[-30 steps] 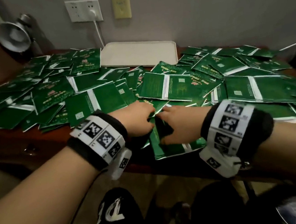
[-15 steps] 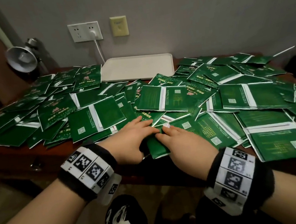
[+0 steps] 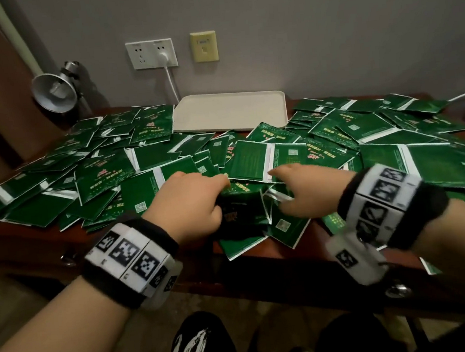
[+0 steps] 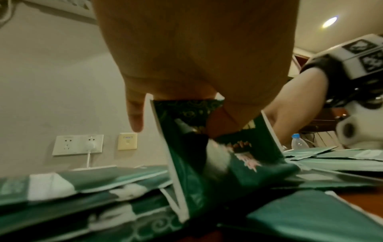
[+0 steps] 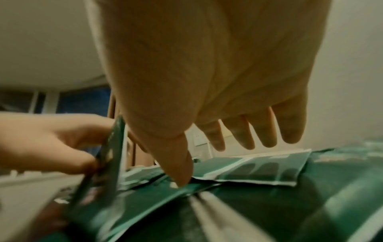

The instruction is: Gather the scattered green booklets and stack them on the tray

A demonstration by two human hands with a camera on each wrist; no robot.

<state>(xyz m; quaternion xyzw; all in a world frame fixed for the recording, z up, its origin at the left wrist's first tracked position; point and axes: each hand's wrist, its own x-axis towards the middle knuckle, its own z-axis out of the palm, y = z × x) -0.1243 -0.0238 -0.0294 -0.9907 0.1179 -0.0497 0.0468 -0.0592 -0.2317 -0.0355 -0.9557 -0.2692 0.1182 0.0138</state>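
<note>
Green booklets [image 3: 371, 128] lie scattered in overlapping layers over the dark wooden table [image 3: 276, 259]. A cream tray [image 3: 229, 111] sits at the back middle against the wall, with nothing on it. My left hand [image 3: 219, 194] grips a small bundle of booklets [image 3: 238, 218] stood on edge near the table's front. In the left wrist view the bundle [image 4: 207, 163] sits between thumb and fingers. My right hand [image 3: 286, 190] hovers just right of it with fingers straight. Its thumb [image 5: 182, 173] touches a flat booklet [image 5: 259, 170].
A metal clamp lamp [image 3: 53, 92] stands at the back left. A wall socket [image 3: 151, 54] has a white cable running down behind the tray. A water bottle [image 4: 298, 141] stands off to the right. Booklets overhang the table's front edge near my hands.
Both hands have reached further onto the pile. The left hand now holds its booklets upright. The right hand has come off that bundle and spread its fingers over a neighbouring booklet.
</note>
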